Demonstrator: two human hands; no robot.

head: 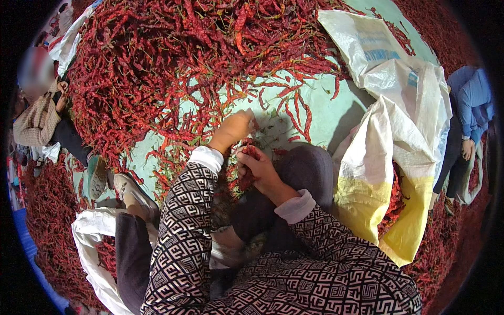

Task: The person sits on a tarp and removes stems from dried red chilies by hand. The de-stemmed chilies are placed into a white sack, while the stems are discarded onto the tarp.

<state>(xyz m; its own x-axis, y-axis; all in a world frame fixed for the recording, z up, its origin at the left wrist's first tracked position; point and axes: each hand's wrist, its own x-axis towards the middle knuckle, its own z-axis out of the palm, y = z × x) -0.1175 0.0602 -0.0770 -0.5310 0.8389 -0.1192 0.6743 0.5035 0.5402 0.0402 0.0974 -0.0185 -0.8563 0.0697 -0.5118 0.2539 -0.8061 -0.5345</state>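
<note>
A bunch of dried red chilli peppers (247, 181) is in my right hand (260, 168), the thumb lying over it near my raised knee. Just above and to the left, my left hand (233, 129) is slightly blurred, its fingers bent inward. A reddish blur shows at those fingertips, and I cannot tell if they pinch anything. Below both hands lie loose stems and green bits on a pale green sheet (323, 108). A large heap of dried red chillies (189, 47) spreads in front of me, with several strays on the sheet.
To my right, a white and yellow woven sack (362, 197) gapes over chillies. A white sack (88, 252) with chillies stands by my left leg. One person (37, 118) sits at the left; another person in blue (472, 102) is at the right. More chillies (51, 236) cover the ground behind.
</note>
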